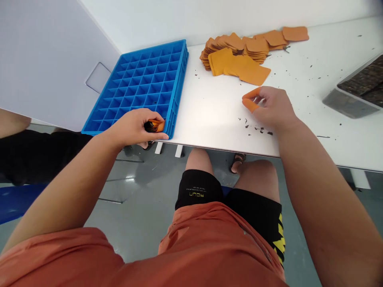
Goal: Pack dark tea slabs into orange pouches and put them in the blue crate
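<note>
My left hand (134, 126) grips a small orange pouch (155, 125) with dark contents, held over the near right corner of a blue compartment tray (140, 79). My right hand (273, 107) rests on the white table (209, 111), fingers curled, with orange rubber covers on the thumb and a fingertip; it holds nothing that I can see. A spread pile of flat orange pouches (242, 56) lies farther back, beyond my right hand.
A grey tray of dark material (359, 89) sits at the right edge. Dark crumbs (257, 128) are scattered near my right hand. A white partition panel (44, 59) stands at left. Another person's arm (12, 121) shows at far left.
</note>
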Available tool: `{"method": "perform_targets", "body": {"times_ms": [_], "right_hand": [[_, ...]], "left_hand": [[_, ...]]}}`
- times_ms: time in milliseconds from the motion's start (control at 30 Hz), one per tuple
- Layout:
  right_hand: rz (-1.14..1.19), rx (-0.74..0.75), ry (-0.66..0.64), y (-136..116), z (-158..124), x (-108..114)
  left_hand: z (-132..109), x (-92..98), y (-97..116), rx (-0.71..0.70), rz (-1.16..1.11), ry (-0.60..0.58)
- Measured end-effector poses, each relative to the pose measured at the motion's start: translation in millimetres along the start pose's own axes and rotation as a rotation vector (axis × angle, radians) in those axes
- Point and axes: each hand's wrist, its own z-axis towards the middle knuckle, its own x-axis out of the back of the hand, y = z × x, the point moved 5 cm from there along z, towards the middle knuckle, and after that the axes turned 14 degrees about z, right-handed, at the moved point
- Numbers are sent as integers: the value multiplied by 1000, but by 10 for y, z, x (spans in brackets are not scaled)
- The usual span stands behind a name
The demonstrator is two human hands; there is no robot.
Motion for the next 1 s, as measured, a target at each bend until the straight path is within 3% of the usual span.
{"method": "perform_targets", "body": {"times_ms": [100,300,500,633,800,1000], "right_hand": [[-1,4,-7,2,4,1],[0,-17,-10,11,3,7],[11,-6,-3,-6,2,16],[22,13,2,20,15,1],[61,59,8,85,57,-17],[81,171,9,130,123,-27]], "left_hand": [[67,24,25,-61,102,-35],[167,37,97,-207,277,29],[82,-53,57,-147,252,150],[87,-121,32,-180,221,243],[235,-124,87,-140,166,434],[462,-98,202,-55,91,510]]}}
